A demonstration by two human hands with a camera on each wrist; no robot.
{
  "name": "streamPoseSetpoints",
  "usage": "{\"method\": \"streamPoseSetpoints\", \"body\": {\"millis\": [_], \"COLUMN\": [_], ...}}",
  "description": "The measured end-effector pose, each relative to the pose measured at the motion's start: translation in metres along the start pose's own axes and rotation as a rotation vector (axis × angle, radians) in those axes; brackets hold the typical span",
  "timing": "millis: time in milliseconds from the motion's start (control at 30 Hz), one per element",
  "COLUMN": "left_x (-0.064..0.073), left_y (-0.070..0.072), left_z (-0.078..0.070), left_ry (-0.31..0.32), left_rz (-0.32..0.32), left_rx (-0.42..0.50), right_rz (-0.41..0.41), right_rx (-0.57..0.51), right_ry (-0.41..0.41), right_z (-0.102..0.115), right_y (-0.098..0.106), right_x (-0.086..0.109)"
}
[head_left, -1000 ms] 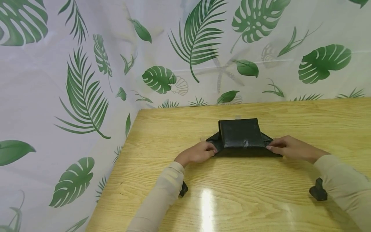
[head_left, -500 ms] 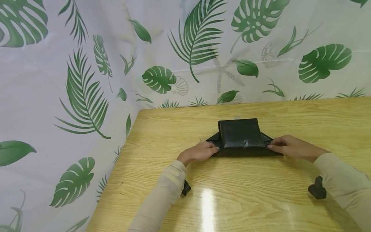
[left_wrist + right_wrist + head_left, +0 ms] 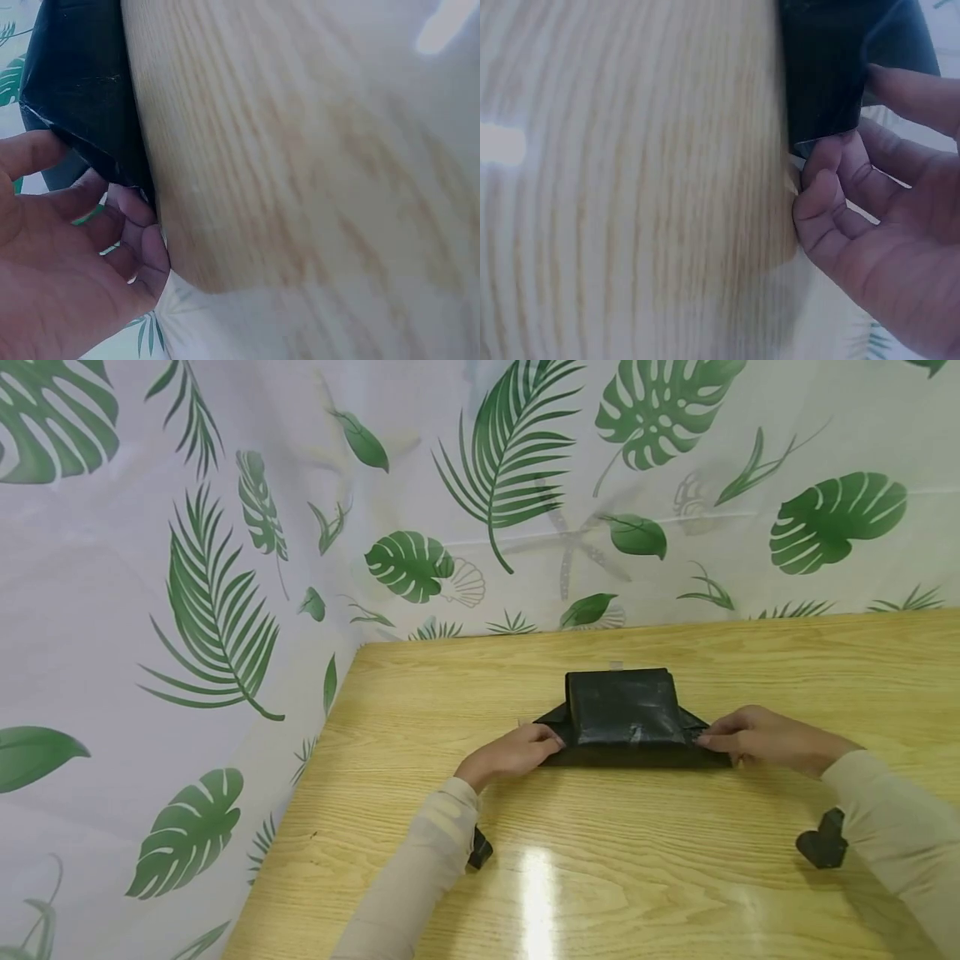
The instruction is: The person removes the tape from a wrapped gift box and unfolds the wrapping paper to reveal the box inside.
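Note:
A box-shaped package in black wrapping (image 3: 628, 706) lies toward the back of the wooden table, with loose flaps sticking out at both ends. At its left end my left hand (image 3: 510, 752) pinches a flap between thumb and fingers. The left wrist view shows the thumb of that hand (image 3: 82, 262) on the folded black wrapping (image 3: 90, 90) and the other fingers curled under its edge. On the opposite end my right hand (image 3: 772, 739) pinches the other flap. In the right wrist view the fingers of this hand (image 3: 885, 202) curl beneath the wrapping's end (image 3: 825, 75).
The wood-grain table (image 3: 637, 852) meets a leaf-printed cloth (image 3: 465, 468) at the back and left. A dark piece (image 3: 480, 850) shows by the left sleeve and another dark piece (image 3: 822, 839) by the right sleeve. A small clear patch (image 3: 616, 666) lies behind the package.
My right hand has shifted slightly to the right, still at its flap. The left fingers have adjusted a little on the left flap. The package stays nearly in place.

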State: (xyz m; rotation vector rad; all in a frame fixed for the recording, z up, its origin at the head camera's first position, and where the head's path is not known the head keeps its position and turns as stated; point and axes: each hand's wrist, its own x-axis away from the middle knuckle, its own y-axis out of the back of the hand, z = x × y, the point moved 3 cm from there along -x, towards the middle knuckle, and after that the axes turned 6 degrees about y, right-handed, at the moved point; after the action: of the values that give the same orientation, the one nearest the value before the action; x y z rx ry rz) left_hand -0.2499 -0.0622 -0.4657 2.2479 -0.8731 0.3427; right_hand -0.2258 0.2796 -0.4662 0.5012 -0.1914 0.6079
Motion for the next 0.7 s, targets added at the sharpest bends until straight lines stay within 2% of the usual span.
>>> {"method": "streamPoseSetpoints", "body": {"millis": [167, 400, 533, 700], "left_x": [0.004, 0.009, 0.01, 0.009], "left_y": [0.003, 0.007, 0.007, 0.004], "left_z": [0.003, 0.004, 0.0, -0.002], "left_ry": [0.01, 0.046, 0.07, 0.109], "left_rz": [0.009, 0.028, 0.029, 0.043], "left_rx": [0.115, 0.288, 0.293, 0.25], "right_rz": [0.016, -0.027, -0.059, -0.089], "right_rx": [-0.135, -0.258, -0.309, -0.348], "right_ry": [0.016, 0.025, 0.017, 0.004], "right_z": [-0.007, -0.014, -0.016, -0.017], "right_y": [0.002, 0.003, 0.003, -0.001], "right_x": [0.005, 0.012, 0.015, 0.013]}}
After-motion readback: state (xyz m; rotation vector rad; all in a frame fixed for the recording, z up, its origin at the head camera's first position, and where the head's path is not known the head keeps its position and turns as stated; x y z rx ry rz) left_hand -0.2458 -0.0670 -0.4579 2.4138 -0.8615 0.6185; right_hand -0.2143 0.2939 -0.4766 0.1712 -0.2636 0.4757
